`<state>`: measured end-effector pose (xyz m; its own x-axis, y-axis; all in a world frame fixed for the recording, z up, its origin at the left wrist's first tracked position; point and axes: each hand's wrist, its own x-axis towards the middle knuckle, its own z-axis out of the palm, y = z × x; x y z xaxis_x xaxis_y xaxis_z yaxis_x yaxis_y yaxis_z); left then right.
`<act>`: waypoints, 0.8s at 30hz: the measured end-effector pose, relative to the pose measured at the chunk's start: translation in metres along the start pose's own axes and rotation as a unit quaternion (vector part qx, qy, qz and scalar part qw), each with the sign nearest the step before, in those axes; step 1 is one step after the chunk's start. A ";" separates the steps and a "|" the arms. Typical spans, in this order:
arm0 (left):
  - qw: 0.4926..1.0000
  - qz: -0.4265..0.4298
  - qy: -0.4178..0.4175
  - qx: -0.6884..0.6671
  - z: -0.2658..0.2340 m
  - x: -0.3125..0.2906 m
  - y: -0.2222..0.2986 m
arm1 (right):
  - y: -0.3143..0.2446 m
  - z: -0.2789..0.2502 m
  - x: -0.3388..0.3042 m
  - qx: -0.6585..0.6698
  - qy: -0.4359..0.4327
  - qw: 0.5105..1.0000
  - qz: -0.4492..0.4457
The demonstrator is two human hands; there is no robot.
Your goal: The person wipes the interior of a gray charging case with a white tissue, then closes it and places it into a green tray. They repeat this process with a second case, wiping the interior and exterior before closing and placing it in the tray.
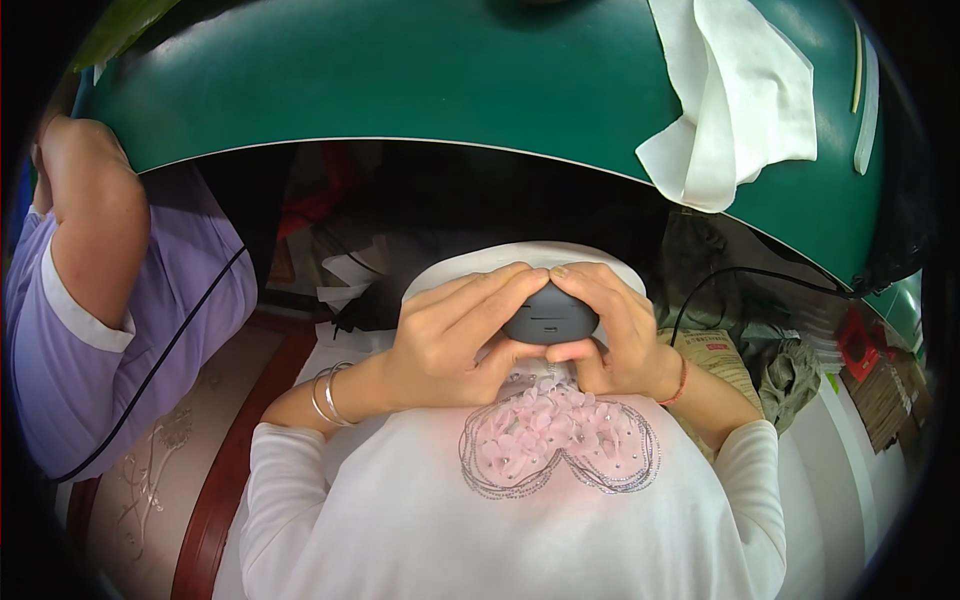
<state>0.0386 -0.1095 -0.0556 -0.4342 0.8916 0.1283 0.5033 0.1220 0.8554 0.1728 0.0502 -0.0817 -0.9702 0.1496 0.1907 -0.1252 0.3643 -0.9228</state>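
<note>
Close before my chest, both hands grip a small dark grey device [552, 316] with a smooth rounded shell. A narrow slot and a small port-like opening show on its side facing me. My left hand [455, 325] is closed around its left end, fingers over the top and thumb below. On the opposite end, my right hand [625, 325] grips it the same way, and the fingertips of both hands nearly meet above it. What kind of device it is I cannot tell.
Ahead stretches a green table [400, 90] with a pale edge. A white cloth [730, 100] hangs partly over that edge at the right. On my left sits another person in a lilac top [150, 300]. A black cable [760, 272], a paper bag and cardboard lie at the right.
</note>
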 end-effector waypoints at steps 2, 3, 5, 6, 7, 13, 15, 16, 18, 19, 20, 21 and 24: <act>0.999 -0.022 -0.002 -0.028 0.011 -0.013 -0.008 | 0.004 0.007 -0.010 0.020 -0.001 0.999 0.027; 0.999 -0.034 -0.003 -0.042 0.014 -0.016 -0.010 | 0.006 0.009 -0.014 0.031 -0.006 0.999 0.041; 0.996 -0.059 -0.011 -0.071 0.011 -0.015 -0.007 | 0.007 0.009 -0.016 0.044 -0.014 0.997 0.055; 0.994 -0.071 -0.016 -0.079 0.007 -0.009 -0.006 | 0.007 0.004 -0.010 0.047 -0.018 0.997 0.051; 0.992 -0.087 -0.021 -0.090 0.004 -0.007 -0.002 | 0.008 0.000 -0.007 0.049 -0.023 0.997 0.046; 0.973 -0.200 -0.080 -0.086 0.003 -0.012 -0.004 | 0.008 -0.001 -0.005 -0.001 -0.076 0.994 0.083; 0.979 -0.173 -0.078 -0.080 0.007 -0.021 -0.011 | 0.008 0.004 -0.009 0.014 -0.101 0.989 0.109; 0.981 -0.162 -0.073 -0.081 0.011 -0.024 -0.014 | 0.008 0.008 -0.012 0.029 -0.103 0.987 0.121; 0.983 -0.150 -0.055 -0.092 0.018 -0.024 -0.018 | 0.014 0.017 -0.018 0.046 -0.084 0.989 0.117; 0.984 -0.145 -0.047 -0.094 0.021 -0.024 -0.019 | 0.016 0.017 -0.019 0.044 -0.077 0.989 0.116; 0.985 -0.140 -0.041 -0.091 0.024 -0.023 -0.020 | 0.016 0.018 -0.020 0.042 -0.071 0.990 0.116; 0.986 -0.133 -0.030 -0.092 0.027 -0.021 -0.021 | 0.017 0.017 -0.021 0.040 -0.066 0.990 0.116; 0.988 -0.117 -0.008 -0.103 0.034 -0.020 -0.027 | 0.024 0.022 -0.025 0.021 -0.038 0.993 0.108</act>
<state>0.0587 -0.1159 -0.0979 -0.5083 0.8563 -0.0911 0.2275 0.2355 0.9449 0.1892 0.0347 -0.1158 -0.9880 0.1498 -0.0372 0.0801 0.2917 -0.9532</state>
